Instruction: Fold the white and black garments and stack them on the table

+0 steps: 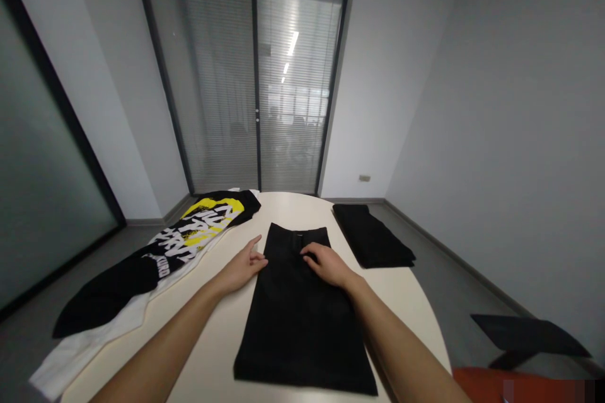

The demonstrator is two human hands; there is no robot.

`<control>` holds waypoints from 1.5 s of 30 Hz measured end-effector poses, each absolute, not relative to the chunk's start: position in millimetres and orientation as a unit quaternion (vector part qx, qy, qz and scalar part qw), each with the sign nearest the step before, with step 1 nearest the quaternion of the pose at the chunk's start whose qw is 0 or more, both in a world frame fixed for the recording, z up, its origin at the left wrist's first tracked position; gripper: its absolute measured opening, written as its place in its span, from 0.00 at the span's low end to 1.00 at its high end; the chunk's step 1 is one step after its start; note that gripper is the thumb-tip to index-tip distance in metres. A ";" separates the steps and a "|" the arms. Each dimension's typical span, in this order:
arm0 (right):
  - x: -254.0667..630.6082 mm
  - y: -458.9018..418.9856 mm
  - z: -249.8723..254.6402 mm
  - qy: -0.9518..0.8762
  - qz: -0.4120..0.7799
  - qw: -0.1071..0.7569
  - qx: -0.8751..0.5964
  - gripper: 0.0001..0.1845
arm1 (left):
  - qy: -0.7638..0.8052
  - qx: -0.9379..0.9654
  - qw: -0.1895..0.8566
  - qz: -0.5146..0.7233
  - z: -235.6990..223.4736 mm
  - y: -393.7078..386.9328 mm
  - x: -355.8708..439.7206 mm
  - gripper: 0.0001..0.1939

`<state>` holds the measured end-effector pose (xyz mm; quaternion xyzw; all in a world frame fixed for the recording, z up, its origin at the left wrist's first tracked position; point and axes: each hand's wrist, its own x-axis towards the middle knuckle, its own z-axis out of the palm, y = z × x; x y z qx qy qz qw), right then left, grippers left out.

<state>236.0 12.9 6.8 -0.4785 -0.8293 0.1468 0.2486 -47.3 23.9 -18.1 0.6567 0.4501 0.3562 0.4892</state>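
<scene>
A folded black garment [302,321] lies lengthwise on the table before me, its narrower end away from me. Near that far end is a short vertical slit or placket [297,241] with a small light mark. My left hand [243,267] is at the garment's left edge, fingers apart and the fingertips touching or very close to the cloth. On top of the garment, just right of the slit, rests my right hand [326,262]. Its fingers are bent but apart, and no cloth is visibly gripped between them.
Along the table's left side lie a black shirt [108,289] with yellow and white print and white cloth [94,334] under it. Another folded black garment [371,236] lies at the right edge. A chair [529,334] stands right of the round pale table [208,340].
</scene>
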 end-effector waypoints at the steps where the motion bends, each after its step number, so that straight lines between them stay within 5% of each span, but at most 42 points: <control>1: 236.1 10.9 5.7 -0.830 0.166 0.236 -0.478 0.12 | 0.445 0.665 0.500 0.331 -16.0 21.6 -48.6 0.45; 8: 236.1 -19.9 26.0 -0.845 0.282 0.163 -0.425 0.12 | 0.383 0.710 0.578 0.122 20.8 -0.2 -58.2 0.44; 15: 229.7 -9.8 39.3 -0.823 0.158 0.336 -0.429 0.13 | 0.329 0.666 0.572 0.348 23.6 11.0 -55.1 0.38; 22: 231.1 12.7 5.7 -0.835 0.104 0.244 -0.482 0.23 | 0.425 0.669 0.472 0.385 -24.6 29.2 -46.7 0.36; 28: 258.8 16.1 7.6 -0.788 0.045 0.211 -0.577 0.17 | 0.434 0.678 0.448 0.389 -31.8 32.6 -48.1 0.33; 37: 288.0 20.9 -10.0 -0.775 0.169 0.246 -0.558 0.10 | 0.447 0.693 0.417 0.382 -36.1 33.7 -50.2 0.30; 45: 298.6 15.5 -7.2 -0.690 0.285 0.285 -0.602 0.19 | 0.465 0.689 0.405 0.380 -32.1 29.9 -48.0 0.28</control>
